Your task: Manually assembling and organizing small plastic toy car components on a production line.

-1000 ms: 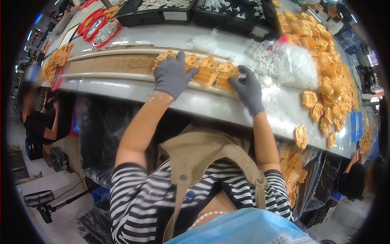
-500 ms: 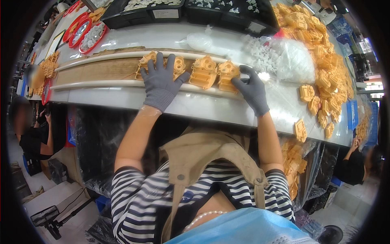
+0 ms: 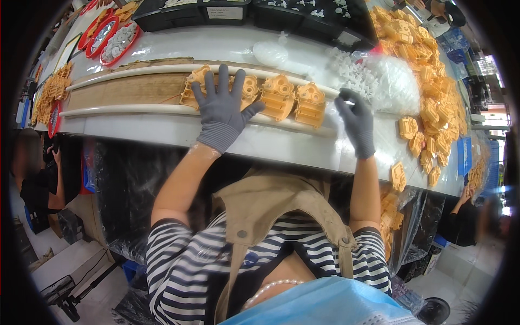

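Orange-yellow plastic housings stand in a row across two white rails (image 3: 135, 110) on the table. My left hand (image 3: 221, 108), in a grey glove, is open with its fingers spread over the housings at the left of the row, partly hiding them. To the right of its thumb are an uncovered housing (image 3: 278, 97) and the end housing (image 3: 310, 105). My right hand (image 3: 357, 122), also gloved, is apart from the row, just right of the end housing. Its thumb and forefinger are curled together near small white plastic parts (image 3: 352, 76); anything between them is too small to make out.
A clear bag of white parts (image 3: 398, 84) lies beyond my right hand, beside a large heap of orange housings (image 3: 436, 92). Black bins (image 3: 192, 16) line the back. Red trays (image 3: 120, 43) and more orange parts (image 3: 51, 97) are at the left. Other people sit at both sides.
My right hand has moved right, away from the end housing, and its fingers have drawn together. My left hand stays spread over the row. The whole view has shifted slightly.
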The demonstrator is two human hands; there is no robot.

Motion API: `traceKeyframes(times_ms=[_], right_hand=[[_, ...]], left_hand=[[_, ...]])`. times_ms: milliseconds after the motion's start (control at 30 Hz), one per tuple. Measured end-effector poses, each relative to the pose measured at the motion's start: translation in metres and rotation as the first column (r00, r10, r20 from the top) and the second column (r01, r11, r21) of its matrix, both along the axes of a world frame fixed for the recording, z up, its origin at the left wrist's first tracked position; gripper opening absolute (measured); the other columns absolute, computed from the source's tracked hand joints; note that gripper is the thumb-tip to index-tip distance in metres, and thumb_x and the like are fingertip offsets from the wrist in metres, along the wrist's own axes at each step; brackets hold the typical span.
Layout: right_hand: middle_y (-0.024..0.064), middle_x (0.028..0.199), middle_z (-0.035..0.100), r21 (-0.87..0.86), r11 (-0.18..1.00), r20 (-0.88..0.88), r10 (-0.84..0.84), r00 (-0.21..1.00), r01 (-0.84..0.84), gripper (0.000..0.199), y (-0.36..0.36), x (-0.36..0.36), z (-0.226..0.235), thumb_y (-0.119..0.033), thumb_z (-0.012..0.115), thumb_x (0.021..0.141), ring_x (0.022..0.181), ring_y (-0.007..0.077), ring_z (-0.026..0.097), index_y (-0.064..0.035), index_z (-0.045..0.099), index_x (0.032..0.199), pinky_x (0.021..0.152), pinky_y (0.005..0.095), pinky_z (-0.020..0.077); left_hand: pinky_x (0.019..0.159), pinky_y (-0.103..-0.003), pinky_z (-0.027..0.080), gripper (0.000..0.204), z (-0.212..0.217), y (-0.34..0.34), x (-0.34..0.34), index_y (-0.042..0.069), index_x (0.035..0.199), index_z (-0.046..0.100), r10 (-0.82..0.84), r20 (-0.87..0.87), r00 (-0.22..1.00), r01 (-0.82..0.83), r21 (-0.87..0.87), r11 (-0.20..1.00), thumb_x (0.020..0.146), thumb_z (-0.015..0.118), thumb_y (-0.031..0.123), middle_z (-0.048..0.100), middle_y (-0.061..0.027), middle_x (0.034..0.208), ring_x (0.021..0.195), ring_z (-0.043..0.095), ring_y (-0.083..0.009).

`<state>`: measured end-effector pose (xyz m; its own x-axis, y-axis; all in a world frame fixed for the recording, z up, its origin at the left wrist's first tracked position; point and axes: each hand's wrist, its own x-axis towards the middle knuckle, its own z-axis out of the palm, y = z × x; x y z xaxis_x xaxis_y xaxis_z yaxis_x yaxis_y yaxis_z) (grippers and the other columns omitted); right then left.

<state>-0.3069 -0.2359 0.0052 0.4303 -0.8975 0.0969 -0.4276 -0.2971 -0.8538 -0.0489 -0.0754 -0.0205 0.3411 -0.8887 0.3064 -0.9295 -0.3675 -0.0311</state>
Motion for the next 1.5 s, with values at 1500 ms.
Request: traceKeyframes(times_ms=[1500], right_hand=[[0.0132,0.083,0.067,-0.009,0.889,-0.549,0.378,0.746,-0.457,0.026,-0.077,0.081,0.038,-0.021,0.063,0.081,0.07,0.0234,0.063,-0.0022,0.066,0.098,0.071,0.0325,0.0487]], left_hand=[[0.105,-0.056,0.023,0.08,-0.014,0.032,0.069,0.016,0.138,0.035,0.348,-0.201,0.916,-0.366,-0.06,0.929,0.079,0.054,0.065,0.052,-0.0184,0.11,0.106,0.052,-0.0335]])
